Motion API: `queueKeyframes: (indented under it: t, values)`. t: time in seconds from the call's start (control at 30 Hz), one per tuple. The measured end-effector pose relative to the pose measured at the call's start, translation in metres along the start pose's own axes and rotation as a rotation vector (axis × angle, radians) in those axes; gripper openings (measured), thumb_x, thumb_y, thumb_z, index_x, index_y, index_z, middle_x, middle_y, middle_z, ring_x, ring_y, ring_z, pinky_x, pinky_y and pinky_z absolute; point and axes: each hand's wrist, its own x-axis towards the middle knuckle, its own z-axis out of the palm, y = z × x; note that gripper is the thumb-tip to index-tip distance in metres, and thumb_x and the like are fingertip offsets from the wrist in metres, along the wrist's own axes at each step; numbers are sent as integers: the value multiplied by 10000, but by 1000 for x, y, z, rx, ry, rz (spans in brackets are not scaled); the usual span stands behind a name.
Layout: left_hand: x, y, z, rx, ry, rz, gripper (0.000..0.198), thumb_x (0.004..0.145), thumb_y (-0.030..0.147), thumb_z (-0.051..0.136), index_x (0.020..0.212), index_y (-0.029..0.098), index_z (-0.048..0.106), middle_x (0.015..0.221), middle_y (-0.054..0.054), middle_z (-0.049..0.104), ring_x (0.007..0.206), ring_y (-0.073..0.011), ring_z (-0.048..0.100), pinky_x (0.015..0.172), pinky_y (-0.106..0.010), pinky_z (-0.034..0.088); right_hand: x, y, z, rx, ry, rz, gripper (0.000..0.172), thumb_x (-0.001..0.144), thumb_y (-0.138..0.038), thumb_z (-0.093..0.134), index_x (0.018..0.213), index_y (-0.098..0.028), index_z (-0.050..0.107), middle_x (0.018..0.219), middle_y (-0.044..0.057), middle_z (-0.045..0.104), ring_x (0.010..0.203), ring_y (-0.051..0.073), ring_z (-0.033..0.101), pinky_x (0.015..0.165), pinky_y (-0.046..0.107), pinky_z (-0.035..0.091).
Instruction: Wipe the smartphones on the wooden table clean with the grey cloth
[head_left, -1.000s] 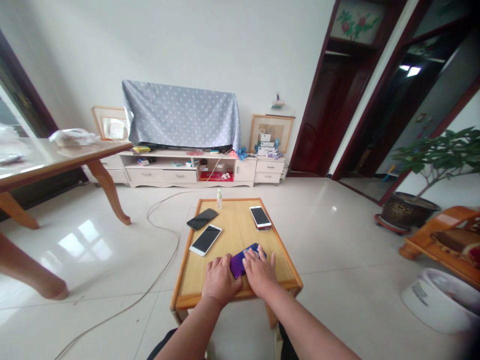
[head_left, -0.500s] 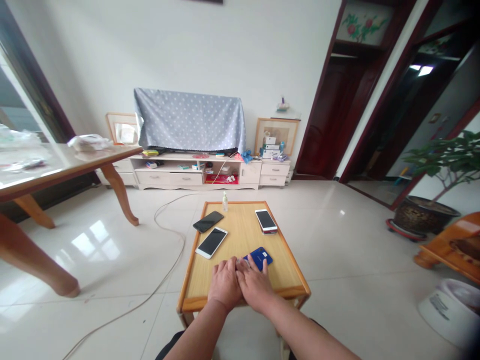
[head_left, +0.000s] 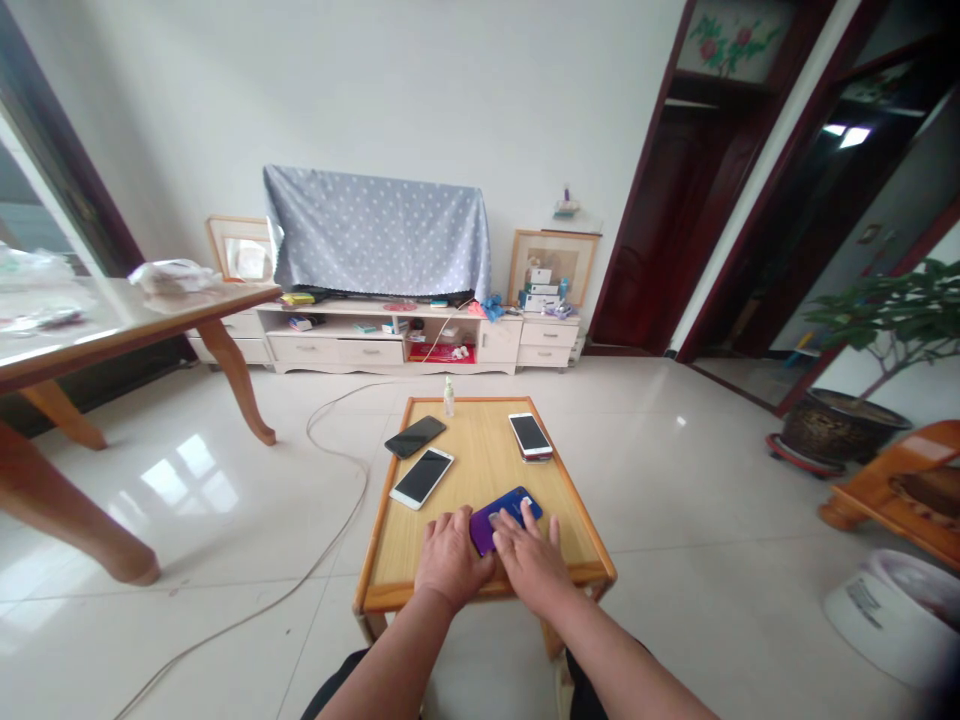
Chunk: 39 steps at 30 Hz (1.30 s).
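Observation:
A purple-blue phone lies face down near the front of a small wooden table. My left hand rests at its left end, fingers curled against the edge. My right hand lies on top of it with fingers spread flat, the forefinger pressing something small and pale on its back. Three more phones lie farther back: a black one, a white-edged one and a white and red one. A small bottle stands at the table's far edge.
A cable snakes over the glossy tiled floor left of the table. A large wooden table stands at left, a cloth-covered TV on a white cabinet behind. At right are a potted plant, a wooden bench and a white bowl.
My hands shifted on the phone: half a second ago they covered its near end together, now they are apart and its purple back shows between them. The view swayed slightly.

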Motion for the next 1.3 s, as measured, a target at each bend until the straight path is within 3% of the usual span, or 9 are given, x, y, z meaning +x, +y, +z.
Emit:
queueKeyframes:
  t: [0.07, 0.13, 0.33, 0.57, 0.63, 0.8, 1.0, 1.2, 1.3]
  values:
    - [0, 1, -1, 10, -6, -3, 542, 747, 384, 643, 1248, 219, 515, 1136, -112, 659, 1143, -286, 561, 1015, -387, 327, 5, 10, -6, -33, 33, 152, 623, 1041, -537, 20, 1520, -370, 382, 1610, -31, 312, 1532, 278, 24, 1161, 673, -33]
    - [0, 2, -2, 9, -11, -10, 543, 729, 366, 654, 1237, 224, 522, 1126, -107, 662, 1148, -287, 562, 1017, -386, 327, 6, 12, -7, -35, 41, 209, 635, 1038, -540, 12, 1530, -354, 366, 1618, -26, 292, 1532, 281, 10, 1158, 684, -19]
    - [-1, 3, -3, -16, -1, -5, 477, 795, 419, 600, 1225, 229, 522, 1143, -114, 662, 1145, -285, 559, 1003, -394, 330, -16, -6, 13, 35, 18, -80, 577, 1044, -549, 69, 1519, -412, 368, 1583, -62, 364, 1533, 245, 56, 1191, 617, -41]
    - [0, 4, -2, 21, 4, -7, 524, 728, 370, 659, 1220, 236, 536, 1116, -94, 655, 1131, -282, 562, 1007, -382, 335, 0, 26, -1, -34, 88, 290, 624, 1038, -547, 58, 1540, -327, 357, 1609, -9, 314, 1529, 311, 22, 1149, 702, 17]
    - [0, 2, 0, 13, 25, 10, 511, 731, 377, 658, 1207, 237, 538, 1101, -89, 658, 1121, -279, 562, 998, -382, 340, -6, 21, 3, -47, 87, 259, 634, 1038, -542, 61, 1549, -297, 346, 1614, 5, 300, 1530, 303, 26, 1159, 685, 4]
    - [1, -1, 5, -20, 44, 35, 464, 773, 427, 628, 1183, 229, 537, 1087, -92, 665, 1115, -279, 562, 989, -389, 339, -27, 0, 16, -23, 91, -21, 597, 1047, -525, 67, 1540, -347, 353, 1592, -37, 343, 1533, 248, 55, 1192, 602, -69]
    - [2, 0, 5, 6, 48, 33, 481, 740, 360, 643, 1188, 224, 533, 1092, -93, 664, 1130, -275, 557, 1008, -377, 325, -17, 14, -2, -16, 124, 219, 597, 1055, -491, 67, 1533, -310, 375, 1599, -13, 334, 1530, 304, 35, 1160, 684, -8]
    - [3, -1, 6, -20, 27, 31, 476, 773, 408, 624, 1203, 232, 521, 1122, -89, 669, 1136, -274, 554, 1003, -375, 329, -22, -1, 5, 20, 81, -98, 530, 1065, -483, 128, 1500, -383, 414, 1562, -49, 407, 1529, 251, 97, 1198, 597, -55]
    - [3, -1, 6, -7, 31, 27, 498, 759, 410, 632, 1210, 232, 518, 1127, -89, 668, 1129, -274, 555, 1009, -375, 325, -12, 0, 0, 3, 96, 27, 533, 1065, -465, 124, 1476, -379, 453, 1566, -49, 400, 1529, 286, 76, 1171, 662, -47]
